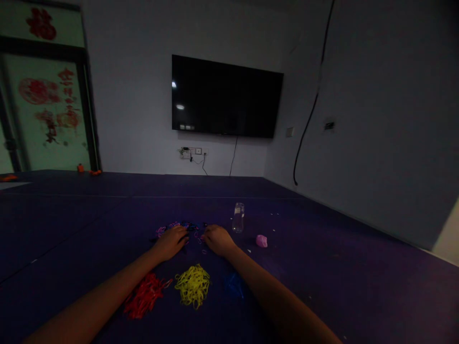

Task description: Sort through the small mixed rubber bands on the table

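A loose pile of mixed purple, pink and dark rubber bands (175, 224) lies in front of me on the dark purple surface. My left hand (171, 242) rests palm down over its near side, fingers bent and a little apart. At the right end of the pile is my right hand (218, 240), its fingers curled down beside a few scattered bands; what its fingertips hold is hidden. Closer to me are a heap of red rubber bands (145, 296), a heap of yellow rubber bands (193, 285) and a dim blue heap of bands (234, 285) beside my right forearm.
A clear glass bottle (238, 218) stands upright beyond my right hand. To its right sits a small pink lump (261, 241), with white scraps scattered about. A television (226, 98) hangs on the far wall; a black cable (309, 119) runs down the right wall.
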A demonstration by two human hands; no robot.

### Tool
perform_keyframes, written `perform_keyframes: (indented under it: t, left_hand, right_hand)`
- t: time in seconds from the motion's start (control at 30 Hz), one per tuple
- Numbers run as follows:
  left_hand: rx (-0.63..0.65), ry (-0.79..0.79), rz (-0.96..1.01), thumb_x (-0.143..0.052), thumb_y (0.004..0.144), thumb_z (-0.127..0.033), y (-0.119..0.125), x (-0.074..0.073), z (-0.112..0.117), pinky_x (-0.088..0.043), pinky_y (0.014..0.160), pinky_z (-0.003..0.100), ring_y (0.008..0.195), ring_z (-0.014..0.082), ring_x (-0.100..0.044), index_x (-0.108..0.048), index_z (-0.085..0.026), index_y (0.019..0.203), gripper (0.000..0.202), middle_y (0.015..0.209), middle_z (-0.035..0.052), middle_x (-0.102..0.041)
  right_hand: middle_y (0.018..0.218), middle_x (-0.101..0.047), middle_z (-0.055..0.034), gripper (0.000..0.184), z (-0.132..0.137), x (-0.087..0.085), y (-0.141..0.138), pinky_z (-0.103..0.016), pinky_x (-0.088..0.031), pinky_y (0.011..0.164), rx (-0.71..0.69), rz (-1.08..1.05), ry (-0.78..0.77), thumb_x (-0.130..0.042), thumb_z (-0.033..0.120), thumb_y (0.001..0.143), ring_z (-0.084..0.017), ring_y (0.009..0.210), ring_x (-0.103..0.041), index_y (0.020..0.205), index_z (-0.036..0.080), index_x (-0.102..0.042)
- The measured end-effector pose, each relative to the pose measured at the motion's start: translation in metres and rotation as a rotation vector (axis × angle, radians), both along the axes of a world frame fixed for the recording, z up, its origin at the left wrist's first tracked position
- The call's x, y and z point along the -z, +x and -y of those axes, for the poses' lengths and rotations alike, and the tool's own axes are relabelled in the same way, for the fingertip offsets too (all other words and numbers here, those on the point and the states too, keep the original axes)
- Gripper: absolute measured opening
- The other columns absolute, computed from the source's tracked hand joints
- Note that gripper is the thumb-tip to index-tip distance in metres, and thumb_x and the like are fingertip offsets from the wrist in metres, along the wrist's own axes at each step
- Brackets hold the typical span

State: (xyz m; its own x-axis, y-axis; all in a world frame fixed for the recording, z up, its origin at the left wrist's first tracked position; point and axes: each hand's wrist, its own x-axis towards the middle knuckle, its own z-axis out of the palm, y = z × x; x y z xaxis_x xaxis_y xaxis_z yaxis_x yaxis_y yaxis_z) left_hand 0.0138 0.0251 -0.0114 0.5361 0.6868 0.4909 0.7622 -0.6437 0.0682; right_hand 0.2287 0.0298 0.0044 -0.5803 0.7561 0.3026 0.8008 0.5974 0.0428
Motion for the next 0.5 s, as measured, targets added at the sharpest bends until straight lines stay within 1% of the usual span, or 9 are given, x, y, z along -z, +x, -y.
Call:
perform_keyframes:
  t: [0.17, 0.5]
  left_hand:
    - [0.005, 0.011, 0.002, -0.042, 0.088, -0.026, 0.0, -0.001, 0.0009, -0.042, 0.089, 0.037, 0.098, 0.0213, -0.055, -0.063, -0.017, 0.096, 0.025, 0.099, 0.0084, -0.065]
    - [-0.043, 0.007, 0.038, -0.042, 0.087, -0.022, 0.001, -0.0044, 0.0033, -0.043, 0.083, 0.034, 0.09, 0.0204, -0.056, -0.065, -0.017, 0.089, 0.024, 0.092, 0.0081, -0.063]
  right_hand:
    - [0.1, -0.065, -0.0107, 0.037, 0.0028, -0.0023, 0.0, -0.025, -0.039, 0.085, -0.007, 0.004, 0.003, -0.035, 0.031, 0.091, -0.018, 0.098, -0.056, 0.096, 0.013, -0.067]
    - [0.098, -0.065, -0.0105, 0.036, 0.0057, -0.0056, -0.0002, -0.024, -0.039, 0.083, -0.005, -0.011, -0.015, -0.036, 0.031, 0.091, -0.018, 0.097, -0.057, 0.093, 0.013, -0.068]
